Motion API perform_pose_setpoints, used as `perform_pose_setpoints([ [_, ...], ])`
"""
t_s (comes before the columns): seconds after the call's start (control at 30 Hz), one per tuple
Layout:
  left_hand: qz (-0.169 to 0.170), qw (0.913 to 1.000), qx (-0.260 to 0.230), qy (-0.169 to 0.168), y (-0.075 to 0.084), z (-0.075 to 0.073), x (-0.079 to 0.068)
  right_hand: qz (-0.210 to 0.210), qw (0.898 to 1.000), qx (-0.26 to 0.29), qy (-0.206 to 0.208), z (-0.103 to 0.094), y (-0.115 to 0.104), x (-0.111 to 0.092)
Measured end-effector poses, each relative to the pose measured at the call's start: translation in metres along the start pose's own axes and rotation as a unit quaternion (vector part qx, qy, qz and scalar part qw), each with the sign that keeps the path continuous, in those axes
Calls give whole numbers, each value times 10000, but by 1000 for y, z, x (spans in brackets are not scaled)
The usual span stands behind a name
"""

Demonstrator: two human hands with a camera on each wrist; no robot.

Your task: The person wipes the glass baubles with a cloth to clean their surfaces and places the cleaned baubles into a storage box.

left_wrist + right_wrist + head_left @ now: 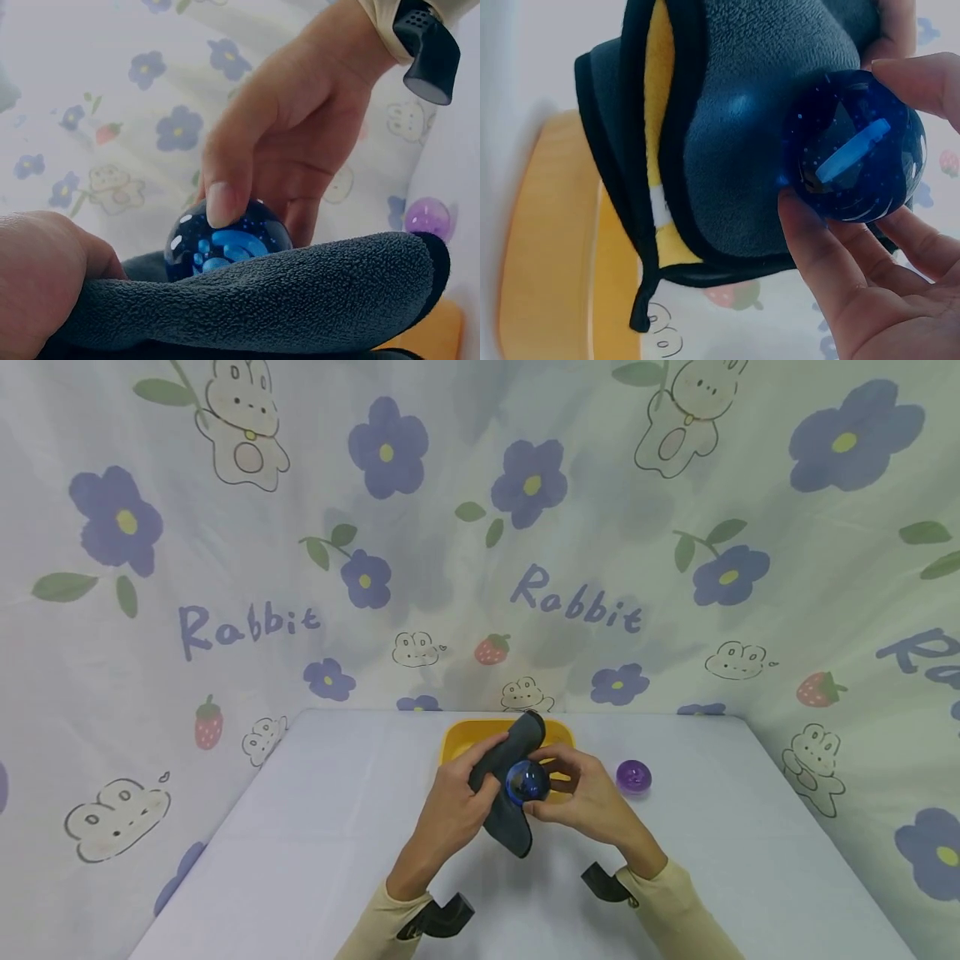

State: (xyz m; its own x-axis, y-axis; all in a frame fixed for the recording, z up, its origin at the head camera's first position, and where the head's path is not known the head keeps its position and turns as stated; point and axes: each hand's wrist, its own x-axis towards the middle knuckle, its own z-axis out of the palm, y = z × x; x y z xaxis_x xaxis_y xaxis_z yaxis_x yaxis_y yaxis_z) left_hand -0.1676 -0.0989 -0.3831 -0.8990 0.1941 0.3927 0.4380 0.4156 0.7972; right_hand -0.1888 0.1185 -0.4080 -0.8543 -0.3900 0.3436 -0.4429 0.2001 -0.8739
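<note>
A glossy blue glass ball [528, 782] with pale shapes and bubbles inside is pinched between the thumb and fingertips of my right hand [588, 795]. My left hand [453, 802] grips a folded dark grey plush cloth [511, 833], its thumb on the near face. In the right wrist view, the ball [855, 150] lies against the grey side of the cloth [757, 150], whose black-edged fold shows a yellow lining. From the left wrist, the lower part of the ball [225, 244] is hidden behind the cloth [285, 296].
Behind the hands stands a yellow plastic bin [456, 739], partly covered by them and the cloth. A purple glass ball [634, 777] sits on the white table [322, 810] to the bin's right. A patterned curtain [450, 543] rises behind the table's far edge.
</note>
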Motion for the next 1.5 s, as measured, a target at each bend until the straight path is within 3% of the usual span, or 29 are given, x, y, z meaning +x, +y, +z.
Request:
perform_pose_setpoints([
  [0.3, 4, 9991, 144, -390, -2, 1, 1, -152, 9993, 336, 87, 4, -2, -2],
  [0.73, -166, 9962, 104, -848, -4, 2, 1, -677, 9927, 768, 636, 7, -1, 0],
  [1.1, -302, 9954, 148, -900, -2, 2, 0, -551, 9937, 398, 891, 3, 2, 3],
  [1.5, -368, 9970, 204, -651, 2, -3, -1, -541, 9892, -611, 1215, 1, 6, 3],
])
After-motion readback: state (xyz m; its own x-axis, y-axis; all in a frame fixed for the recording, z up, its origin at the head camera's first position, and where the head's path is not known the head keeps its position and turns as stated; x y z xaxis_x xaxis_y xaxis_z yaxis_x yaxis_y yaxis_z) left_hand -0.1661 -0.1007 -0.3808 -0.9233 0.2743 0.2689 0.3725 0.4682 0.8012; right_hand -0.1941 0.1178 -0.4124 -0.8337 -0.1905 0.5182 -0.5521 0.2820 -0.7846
